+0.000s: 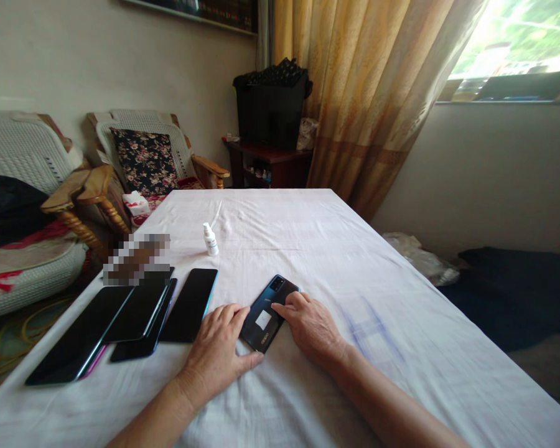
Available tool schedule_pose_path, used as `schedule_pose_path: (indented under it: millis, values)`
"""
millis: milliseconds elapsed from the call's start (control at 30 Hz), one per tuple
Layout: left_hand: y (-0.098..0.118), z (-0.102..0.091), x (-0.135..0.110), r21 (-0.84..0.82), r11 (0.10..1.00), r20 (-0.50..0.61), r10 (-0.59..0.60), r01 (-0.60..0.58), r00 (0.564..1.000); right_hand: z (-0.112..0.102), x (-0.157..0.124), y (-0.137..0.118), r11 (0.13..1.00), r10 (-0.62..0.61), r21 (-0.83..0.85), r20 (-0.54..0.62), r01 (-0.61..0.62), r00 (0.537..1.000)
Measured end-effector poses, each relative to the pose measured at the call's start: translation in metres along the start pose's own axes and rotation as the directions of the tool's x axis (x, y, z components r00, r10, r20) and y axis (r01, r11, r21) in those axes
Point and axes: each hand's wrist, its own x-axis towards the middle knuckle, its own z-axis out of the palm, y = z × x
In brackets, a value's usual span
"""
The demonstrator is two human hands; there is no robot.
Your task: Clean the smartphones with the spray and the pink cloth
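A dark blue smartphone [269,314] lies back side up on the white tablecloth, with its camera block at the far end and a small white sticker on its back. My left hand [218,348] grips its near left corner, fingers along the left edge and thumb at the bottom end. On the opposite side, my right hand [312,323] has its thumb on the phone's back and its curled fingers at the right edge. Just left of my left hand rests a black-screened phone [190,305]. Further left, several more phones [81,336] overlap in a pile, screens up.
A small white spray bottle [210,239] stands upright beyond the phones. The white tablecloth [280,218] has creases and bluish marks at right. Wooden-armed chairs [140,149] line the left side; a dark cabinet [270,162] stands past the table's far edge. Part of the left is pixelated.
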Motion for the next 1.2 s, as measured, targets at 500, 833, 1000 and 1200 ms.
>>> schedule_pose_path:
  millis: [500, 833, 1000, 1200]
  values:
    - [-0.006, 0.007, 0.002, -0.032, 0.999, -0.02, -0.007, 0.007, 1.0, -0.003, 0.017, 0.0, 0.998, 0.055, 0.016, -0.04, -0.054, 0.998]
    - [-0.03, 0.002, 0.009, -0.14, 0.988, 0.005, 0.069, -0.067, 0.998, -0.005, 0.03, -0.01, 0.998, 0.065, 0.012, -0.058, -0.064, 0.996]
    - [-0.032, 0.008, 0.008, -0.16, 0.985, -0.056, 0.051, -0.06, 0.997, -0.004, 0.028, -0.015, 0.999, 0.032, 0.01, -0.059, -0.032, 0.998]
    - [-0.031, 0.007, 0.007, -0.161, 0.985, -0.069, 0.05, -0.061, 0.996, -0.006, 0.028, -0.016, 0.999, -0.037, 0.007, -0.053, 0.038, 0.998]
